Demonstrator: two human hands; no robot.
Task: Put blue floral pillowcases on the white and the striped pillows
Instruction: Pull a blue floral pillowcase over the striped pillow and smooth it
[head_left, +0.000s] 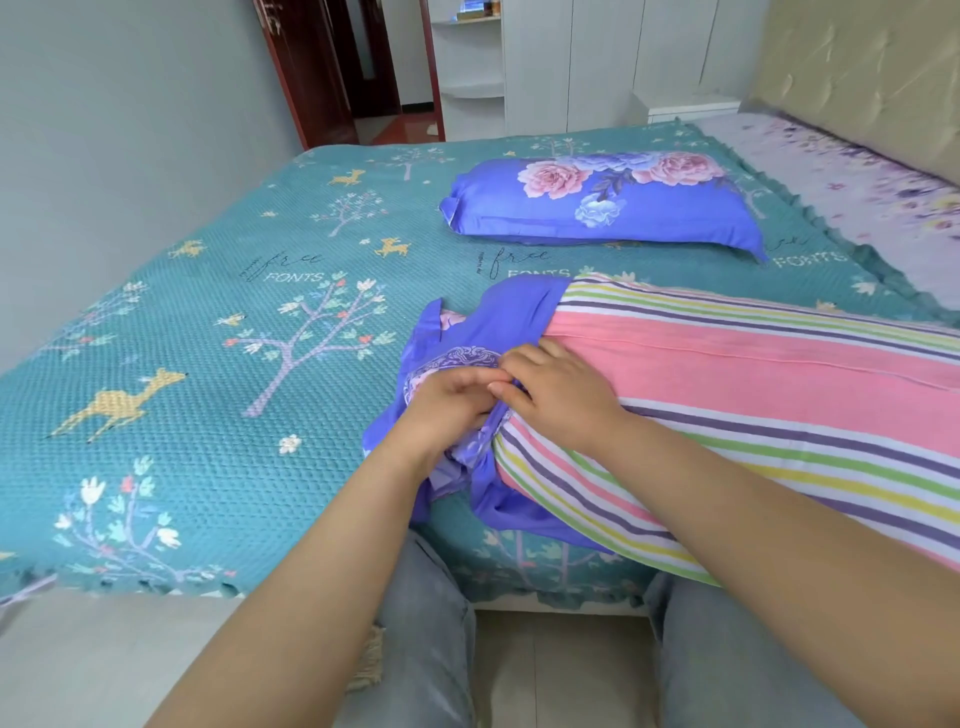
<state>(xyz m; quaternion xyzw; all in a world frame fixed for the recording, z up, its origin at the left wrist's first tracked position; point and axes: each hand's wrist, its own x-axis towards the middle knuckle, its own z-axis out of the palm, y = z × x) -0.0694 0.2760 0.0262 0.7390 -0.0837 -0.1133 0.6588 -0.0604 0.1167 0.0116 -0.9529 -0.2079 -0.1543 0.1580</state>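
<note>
Striped pillow (753, 395) lies along the near edge of the bed (156, 322), its end just inside the bunched blue floral pillowcase (519, 306). Your left hand (447, 405) and right hand (556, 389) pinch the case's hem at that end, fingers curled on cloth. Expect soft, light, limp fabric; grip the opening's rim. Beyond the pillow lies the finished pillow (602, 202).
</note>
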